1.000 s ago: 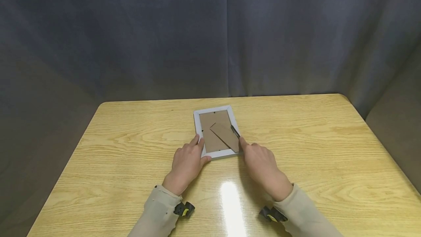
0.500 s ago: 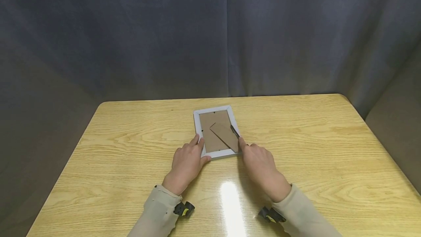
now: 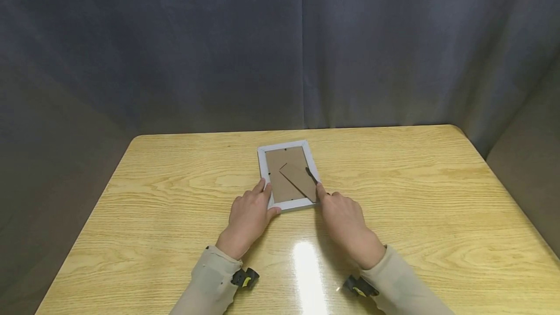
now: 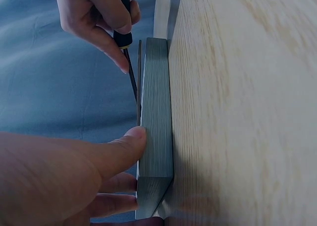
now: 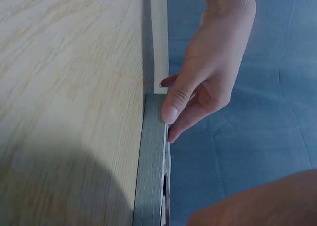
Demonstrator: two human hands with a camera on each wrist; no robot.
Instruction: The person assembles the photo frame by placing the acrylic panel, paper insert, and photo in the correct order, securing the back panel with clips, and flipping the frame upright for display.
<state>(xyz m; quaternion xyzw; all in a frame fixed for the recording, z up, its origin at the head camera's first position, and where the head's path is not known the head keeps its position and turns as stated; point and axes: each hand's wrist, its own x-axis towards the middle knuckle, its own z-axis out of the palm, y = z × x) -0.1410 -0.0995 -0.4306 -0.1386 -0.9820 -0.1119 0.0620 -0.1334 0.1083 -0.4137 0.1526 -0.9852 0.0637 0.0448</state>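
Note:
A picture frame (image 3: 264,162) with a grey border lies face down on the table, its brown backing board (image 3: 277,186) and slanted stand leg (image 3: 301,183) showing. My left hand (image 3: 249,213) grips its near left corner, thumb on the near edge and fingers along the left side. My right hand (image 3: 347,220) holds a screwdriver by its black handle (image 4: 123,39). The dark shaft (image 3: 312,175) reaches over the frame's right inner edge, close to the board. In the left wrist view the shaft (image 4: 132,77) slopes down behind the stand leg; its tip is hidden there.
The wooden table (image 3: 175,183) extends around the frame, with a bright light reflection near its front. A dark grey curtain (image 3: 218,62) hangs behind the table and at both sides. Each sleeved wrist wears a small black device (image 3: 245,278).
My right hand has shifted slightly left, and the screwdriver's shaft has turned a little with it. The left hand and the picture frame stay in place.

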